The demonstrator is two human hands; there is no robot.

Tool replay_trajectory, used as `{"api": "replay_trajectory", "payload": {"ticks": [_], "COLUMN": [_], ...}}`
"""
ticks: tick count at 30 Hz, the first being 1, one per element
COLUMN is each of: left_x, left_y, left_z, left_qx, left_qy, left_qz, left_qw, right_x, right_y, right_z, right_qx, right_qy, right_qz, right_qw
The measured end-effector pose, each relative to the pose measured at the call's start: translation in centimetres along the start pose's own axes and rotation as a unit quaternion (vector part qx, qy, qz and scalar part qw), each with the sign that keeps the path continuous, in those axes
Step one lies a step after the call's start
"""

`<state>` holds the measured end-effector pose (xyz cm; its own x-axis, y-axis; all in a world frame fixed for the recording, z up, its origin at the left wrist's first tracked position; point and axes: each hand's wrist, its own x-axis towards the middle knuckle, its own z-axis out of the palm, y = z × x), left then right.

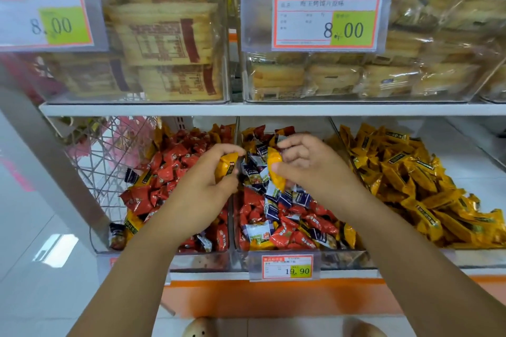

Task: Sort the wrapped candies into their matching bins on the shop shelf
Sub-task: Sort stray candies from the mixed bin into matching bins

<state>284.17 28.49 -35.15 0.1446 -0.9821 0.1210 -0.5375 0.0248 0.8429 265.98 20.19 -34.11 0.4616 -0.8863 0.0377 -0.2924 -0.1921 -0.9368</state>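
Note:
Three clear bins sit on the lower shelf. The left bin holds mostly red wrapped candies with a few yellow and dark blue ones. The middle bin has a mix of red, dark blue and yellow candies. The right bin is filled with yellow candies. My left hand grips a yellow candy over the divider between the left and middle bins. My right hand pinches another yellow candy above the middle bin.
The shelf above carries clear boxes of packaged biscuits with 8.00 price tags. A 19.90 price tag hangs on the middle bin's front. A wire basket stands left of the bins. Tiled floor lies at the left.

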Motion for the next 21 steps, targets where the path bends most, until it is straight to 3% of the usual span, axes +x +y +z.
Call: {"api": "replay_trajectory", "payload": {"ticks": [5, 8, 12, 16, 19, 21], "left_x": [0.6, 0.8, 0.7, 0.6, 0.4, 0.1], "left_y": [-0.1, -0.7, -1.4, -1.6, -1.6, -1.6], "left_z": [0.0, -0.8, -1.7, -1.9, -2.0, -2.0], "left_qx": [-0.042, -0.057, -0.059, -0.061, -0.054, -0.053], "left_qy": [0.025, 0.065, 0.107, 0.099, 0.091, 0.092], "left_qz": [-0.001, -0.014, -0.04, -0.041, -0.041, -0.043], "left_qw": [0.999, 0.996, 0.992, 0.992, 0.993, 0.993], "right_x": [0.8, 2.1, 3.1, 3.1, 4.0, 4.2], "right_y": [-0.5, -0.2, 1.9, 3.8, 3.7, 3.8], "right_z": [3.4, 3.5, 4.4, 5.1, 3.9, 3.7], "right_qx": [0.138, 0.138, -0.131, -0.396, -0.505, -0.525], "right_qy": [-0.026, -0.029, -0.047, -0.052, -0.084, -0.108], "right_qz": [0.003, 0.0, -0.059, -0.089, -0.08, -0.047], "right_qw": [0.99, 0.99, 0.989, 0.913, 0.856, 0.843]}}
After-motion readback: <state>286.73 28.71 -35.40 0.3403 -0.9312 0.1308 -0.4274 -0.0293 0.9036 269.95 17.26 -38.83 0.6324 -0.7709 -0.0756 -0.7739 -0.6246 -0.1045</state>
